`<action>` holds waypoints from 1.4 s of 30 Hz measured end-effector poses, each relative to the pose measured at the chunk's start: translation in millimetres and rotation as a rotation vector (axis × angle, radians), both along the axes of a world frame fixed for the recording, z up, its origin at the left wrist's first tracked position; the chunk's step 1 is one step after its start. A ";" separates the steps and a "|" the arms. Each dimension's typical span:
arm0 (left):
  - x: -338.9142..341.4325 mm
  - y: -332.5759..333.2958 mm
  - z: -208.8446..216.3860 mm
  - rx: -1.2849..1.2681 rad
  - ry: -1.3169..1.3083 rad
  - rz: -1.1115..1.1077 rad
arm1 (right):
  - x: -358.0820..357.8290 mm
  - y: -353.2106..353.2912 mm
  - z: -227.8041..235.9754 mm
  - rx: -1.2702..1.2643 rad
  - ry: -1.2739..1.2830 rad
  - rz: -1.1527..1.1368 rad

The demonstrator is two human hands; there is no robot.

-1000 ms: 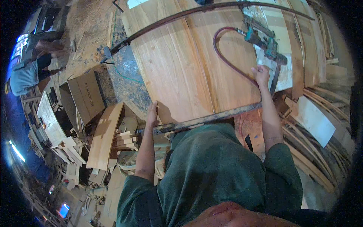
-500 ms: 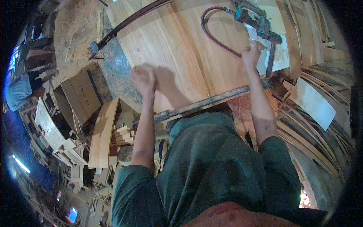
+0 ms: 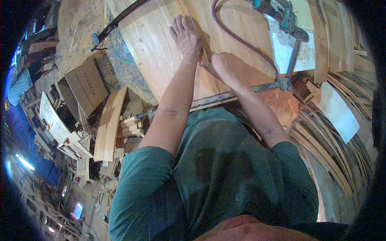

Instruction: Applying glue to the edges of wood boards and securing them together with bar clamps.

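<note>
Has just drawn the left hand (image 3: 185, 38) in from the left edge of the panel (image 3: 148, 52) to a spot just left of the seam (image 3: 206, 48), and the right hand (image 3: 222, 66) away from beside the tool (image 3: 286, 20) to the seam's right side. Seems, judging by this, to have turned from the outer edges to the middle joint, perhaps feeling or pressing along it. Holds the left palm down with spread fingers, apparently resting on the panel. Holds the right with fingers curled and thumb stretched toward the seam, near the left wrist; cannot tell whether pinching anything there. Has both tool and hose (image 3: 249, 45) out of hand, off to the right. Has the panel laid out straight ahead, just beyond the shirt (image 3: 225, 160) and under the near bar (image 3: 217, 99), pointing away and leaning leftward toward the top of the view. Can read the long axis of its boards from grain and seam, both running that same way, crosswise to the bar. Cannot judge full length because of a far end out of view
</note>
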State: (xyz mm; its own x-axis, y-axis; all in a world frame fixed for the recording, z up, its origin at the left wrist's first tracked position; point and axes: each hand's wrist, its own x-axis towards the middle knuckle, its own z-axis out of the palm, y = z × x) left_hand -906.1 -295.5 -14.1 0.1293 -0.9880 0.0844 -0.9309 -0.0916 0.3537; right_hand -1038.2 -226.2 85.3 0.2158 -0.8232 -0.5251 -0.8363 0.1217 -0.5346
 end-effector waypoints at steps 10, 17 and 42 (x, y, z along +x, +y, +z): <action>-10.6 -3.8 -0.6 0.057 0.025 0.078 | 0.0 14.5 -53.4 0.141 -0.022 -0.041; -11.8 -9.1 0.7 0.075 -0.044 0.090 | 1.6 13.8 -64.4 0.116 0.071 0.002; 71.1 -20.6 -23.5 0.310 -0.132 -0.697 | 20.5 281.5 -137.7 -0.016 -1.902 -1.577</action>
